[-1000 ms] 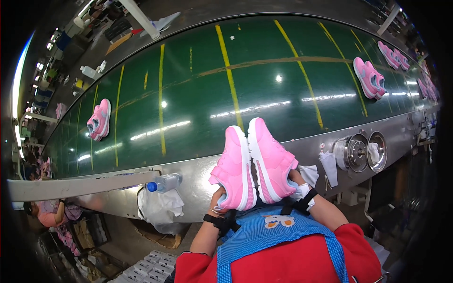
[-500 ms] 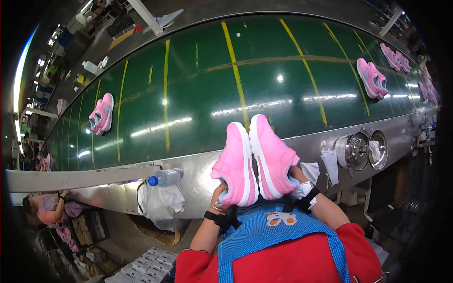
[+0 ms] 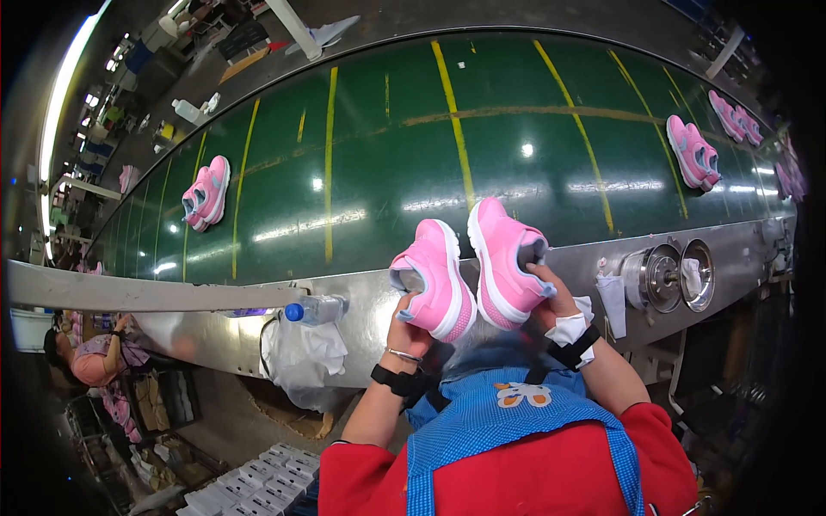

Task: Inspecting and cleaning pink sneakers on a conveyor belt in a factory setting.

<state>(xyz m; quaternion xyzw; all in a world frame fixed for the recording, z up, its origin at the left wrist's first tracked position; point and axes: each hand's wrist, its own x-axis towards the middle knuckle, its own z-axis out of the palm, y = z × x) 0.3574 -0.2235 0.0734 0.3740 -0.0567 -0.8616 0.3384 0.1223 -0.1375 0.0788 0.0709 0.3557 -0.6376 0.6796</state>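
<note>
A pair of pink sneakers with white soles is held over the near edge of the green conveyor belt (image 3: 379, 181). My left hand (image 3: 411, 334) grips the left sneaker (image 3: 430, 279) at its heel, the thumb by the opening. By its heel and collar, my right hand (image 3: 557, 299) holds the right sneaker (image 3: 509, 262). Both toes point away from me, slightly apart, and the grey-blue linings show. Black bands circle both wrists, and white cloth or paper sits at the right one. Some fingers are hidden behind the shoes.
More pink sneakers lie on the belt at left (image 3: 206, 193) and right (image 3: 693, 155). A blue-capped bottle (image 3: 317, 310) and a white plastic bag (image 3: 292, 353) are on the metal ledge's left. Round metal dishes (image 3: 662, 277) stand at its right. A grey bar (image 3: 155, 297) crosses at left; a co-worker (image 3: 90, 361) is beyond.
Both sneakers have tilted and turned outward, so their openings now show more. My hands have moved slightly up and apart from my apron. The whole view has shifted a little.
</note>
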